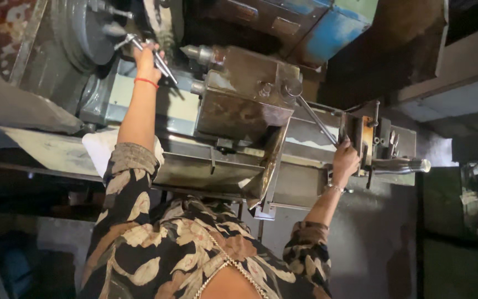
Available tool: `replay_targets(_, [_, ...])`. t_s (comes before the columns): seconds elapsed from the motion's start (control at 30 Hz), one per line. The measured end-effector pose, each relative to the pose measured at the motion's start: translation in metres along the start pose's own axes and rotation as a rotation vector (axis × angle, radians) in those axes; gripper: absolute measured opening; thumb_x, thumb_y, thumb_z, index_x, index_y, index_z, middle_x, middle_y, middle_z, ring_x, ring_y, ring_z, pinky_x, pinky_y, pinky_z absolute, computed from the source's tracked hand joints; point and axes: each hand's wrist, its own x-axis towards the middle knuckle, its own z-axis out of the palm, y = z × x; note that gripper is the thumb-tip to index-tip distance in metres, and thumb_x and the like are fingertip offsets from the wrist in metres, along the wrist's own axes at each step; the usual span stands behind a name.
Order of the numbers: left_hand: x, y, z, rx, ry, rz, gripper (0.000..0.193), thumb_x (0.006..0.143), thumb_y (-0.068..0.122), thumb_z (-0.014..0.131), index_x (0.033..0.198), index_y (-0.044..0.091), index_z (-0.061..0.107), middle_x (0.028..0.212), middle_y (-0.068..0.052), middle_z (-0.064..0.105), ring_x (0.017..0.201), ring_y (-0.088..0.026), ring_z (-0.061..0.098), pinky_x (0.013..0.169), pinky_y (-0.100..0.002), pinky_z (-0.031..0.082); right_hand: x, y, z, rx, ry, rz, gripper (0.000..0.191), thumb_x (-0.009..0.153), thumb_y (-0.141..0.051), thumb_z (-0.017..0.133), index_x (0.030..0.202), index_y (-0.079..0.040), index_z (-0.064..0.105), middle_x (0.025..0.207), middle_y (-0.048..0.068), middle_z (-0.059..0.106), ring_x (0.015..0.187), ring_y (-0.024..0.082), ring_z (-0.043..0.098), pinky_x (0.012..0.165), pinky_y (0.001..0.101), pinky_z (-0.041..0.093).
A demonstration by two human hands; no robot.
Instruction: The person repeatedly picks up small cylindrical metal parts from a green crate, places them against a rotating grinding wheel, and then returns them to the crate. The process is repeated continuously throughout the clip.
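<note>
My left hand (147, 60), with a red thread at the wrist, is closed around a thin metal T-handle key (161, 62) beside the round grey chuck (84, 30) of a lathe. My right hand (345, 160), wearing a bracelet, grips a handle at the machine's right end (360, 135), where a long thin lever (316, 119) comes down. Between my hands sits the rusty brown tailstock block (244, 94), its pointed centre (197, 53) facing the chuck.
The lathe bed (206, 166) runs left to right in front of my patterned sleeves. A white cloth (98, 149) lies under my left forearm. A shiny metal bar (402, 165) sticks out at the right end. Blue metal boxes (327, 22) stand behind.
</note>
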Motion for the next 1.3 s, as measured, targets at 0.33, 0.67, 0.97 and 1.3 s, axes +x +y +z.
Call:
replay_targets(0.33, [-0.001, 0.001, -0.001, -0.218, 0.100, 0.042, 0.041, 0.089, -0.001, 0.067, 0.112, 0.028, 0.050, 0.111, 0.002, 0.061, 0.099, -0.027, 0.066, 0.084, -0.062, 0.054, 0.002, 0.001, 0.005, 0.064, 0.147, -0.149, 0.044, 0.107, -0.040, 0.048, 0.104, -0.010, 0.080, 0.080, 0.025, 0.069, 0.074, 0.049, 0.066, 0.067, 0.0602, 0.051])
replay_targets(0.67, [0.000, 0.001, 0.002, -0.349, 0.016, 0.005, 0.036, 0.090, -0.001, 0.072, 0.106, 0.026, 0.056, 0.105, 0.000, 0.061, 0.098, -0.026, 0.061, 0.088, -0.065, 0.054, -0.005, -0.002, -0.002, 0.113, 0.146, -0.151, 0.044, 0.106, -0.039, 0.053, 0.094, -0.004, 0.077, 0.079, 0.027, 0.068, 0.075, 0.051, 0.064, 0.066, 0.0618, 0.049])
replay_targets(0.97, [0.000, 0.004, 0.001, -0.358, 0.004, 0.050, 0.039, 0.092, 0.001, 0.068, 0.115, 0.029, 0.055, 0.105, -0.003, 0.062, 0.092, -0.026, 0.061, 0.077, -0.059, 0.054, -0.035, -0.002, -0.003, 0.039, -0.008, 0.031, 0.050, 0.107, -0.044, 0.046, 0.102, -0.004, 0.076, 0.087, 0.033, 0.068, 0.084, 0.056, 0.063, 0.079, 0.0635, 0.049])
replay_targets(1.3, [-0.012, 0.007, 0.003, -0.417, -0.065, -0.004, 0.036, 0.093, 0.003, 0.069, 0.115, 0.029, 0.057, 0.107, -0.006, 0.063, 0.097, -0.028, 0.062, 0.083, -0.060, 0.054, -0.038, 0.004, -0.003, 0.025, -0.070, -0.004, 0.053, 0.115, -0.040, 0.041, 0.100, 0.000, 0.074, 0.094, 0.032, 0.069, 0.092, 0.055, 0.064, 0.086, 0.0623, 0.049])
